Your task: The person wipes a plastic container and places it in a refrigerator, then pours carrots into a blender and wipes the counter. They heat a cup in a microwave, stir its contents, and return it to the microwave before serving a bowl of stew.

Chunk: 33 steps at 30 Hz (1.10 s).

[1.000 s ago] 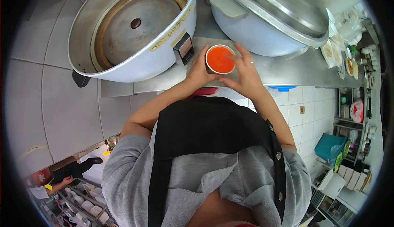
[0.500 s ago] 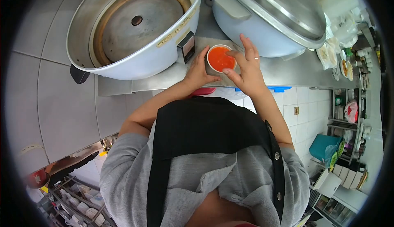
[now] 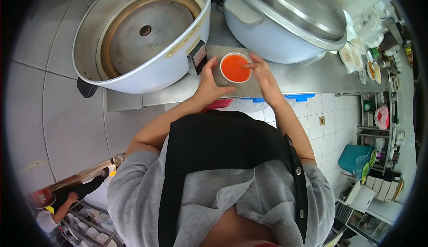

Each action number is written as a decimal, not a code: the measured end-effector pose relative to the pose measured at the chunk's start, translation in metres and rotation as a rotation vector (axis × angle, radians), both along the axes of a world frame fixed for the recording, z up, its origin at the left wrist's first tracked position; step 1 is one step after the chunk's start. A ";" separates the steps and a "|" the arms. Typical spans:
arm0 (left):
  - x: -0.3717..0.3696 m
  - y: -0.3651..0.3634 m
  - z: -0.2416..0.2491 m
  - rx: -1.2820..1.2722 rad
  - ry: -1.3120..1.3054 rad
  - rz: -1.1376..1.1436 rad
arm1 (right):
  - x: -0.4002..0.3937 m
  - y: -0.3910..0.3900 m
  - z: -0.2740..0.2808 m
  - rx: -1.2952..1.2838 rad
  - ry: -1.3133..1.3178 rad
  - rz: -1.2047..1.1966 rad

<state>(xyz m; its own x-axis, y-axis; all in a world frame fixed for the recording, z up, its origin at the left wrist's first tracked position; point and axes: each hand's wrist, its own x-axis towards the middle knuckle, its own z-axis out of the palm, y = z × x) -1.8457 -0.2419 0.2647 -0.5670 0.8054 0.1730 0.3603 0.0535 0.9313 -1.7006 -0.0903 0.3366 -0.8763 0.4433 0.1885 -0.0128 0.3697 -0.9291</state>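
Note:
A white round cup (image 3: 221, 70) of orange-red liquid (image 3: 235, 68) stands on the steel counter between my two hands. To its left, my left hand (image 3: 209, 82) is open, thumb and fingers spread in a curve around the near left side with a small gap to the rim. At the right side is my right hand (image 3: 266, 79), fingers apart. One of its fingertips reaches past the rim over the liquid, while the others stay just outside the cup.
A large open cooker (image 3: 178, 64) stands at the left of the counter (image 3: 303, 78), and a lidded one (image 3: 272, 37) behind the cup. Bags and plates of food (image 3: 372, 68) lie far right. Another person (image 3: 64, 207) is at lower left, by a dish rack.
My left hand has opened away from the cup's side. My right hand has lowered its raised fingers and turned beside the rim. Another person has come into view at lower left.

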 end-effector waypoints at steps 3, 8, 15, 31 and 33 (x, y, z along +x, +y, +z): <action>0.004 -0.007 0.001 0.072 -0.060 -0.021 | -0.005 0.004 -0.004 -0.620 0.183 0.087; 0.009 -0.021 0.009 0.048 -0.204 0.002 | -0.008 0.002 0.040 -0.952 0.339 0.239; 0.006 -0.035 -0.005 0.121 -0.245 0.018 | 0.013 -0.048 0.165 -0.749 0.627 0.981; -0.002 -0.009 0.013 -0.035 0.133 0.007 | 0.006 -0.071 0.199 -0.568 0.823 1.299; -0.003 0.000 0.015 -0.086 0.164 0.010 | -0.005 -0.086 0.177 -0.417 1.041 1.203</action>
